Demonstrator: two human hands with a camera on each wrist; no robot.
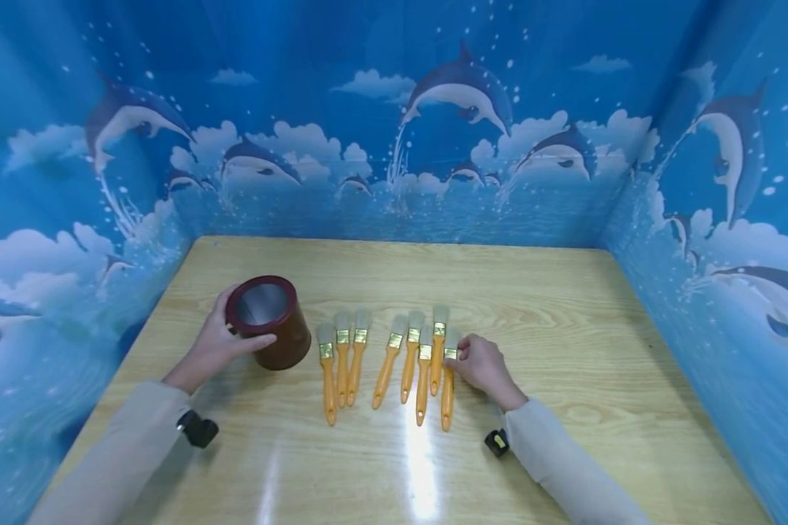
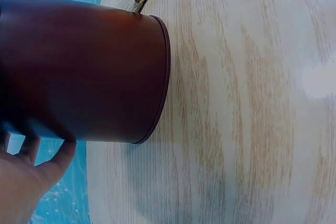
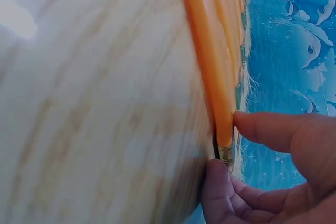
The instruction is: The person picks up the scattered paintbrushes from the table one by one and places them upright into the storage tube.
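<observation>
Left hand point(image 1: 215, 348): fingers curled round the cup point(image 1: 271, 321), thumb on the near rim, the rest behind the far wall; the left wrist view shows fingertips point(image 2: 50, 153) against the cup's point(image 2: 84, 69) dark side; cup tilted, mouth toward the camera, base on the table point(image 1: 565, 328) at its left-centre.

Left brushes point(image 1: 341, 364): three, orange handles, brass ferrules, pale bristles; flat on the table just right of the cup; long axes run near to far, bristles at the far end, handles toward the person; side by side, close or touching.

Right brushes point(image 1: 415, 361): four more of the same kind, same lie, slightly fanned; a small gap parts them from the left three.

End brush point(image 1: 448, 397): rightmost of the row; long axis near to far like the rest, handle end toward the person; the right hand point(image 1: 482, 364) pinches it at the ferrule; the right wrist view shows the thumb point(image 3: 273, 132) over the handle point(image 3: 210, 72) and a finger beneath, at the brass band; other fingers loosely curled.

Relation: the end brush lies directly at the right hand's fingertips, on their left; the right hand is much the nearer to it; the cup is well to the left, beyond all the other brushes, in the left hand.

Backdrop point(image 1: 394, 131): blue dolphin-print walls on three sides.
</observation>
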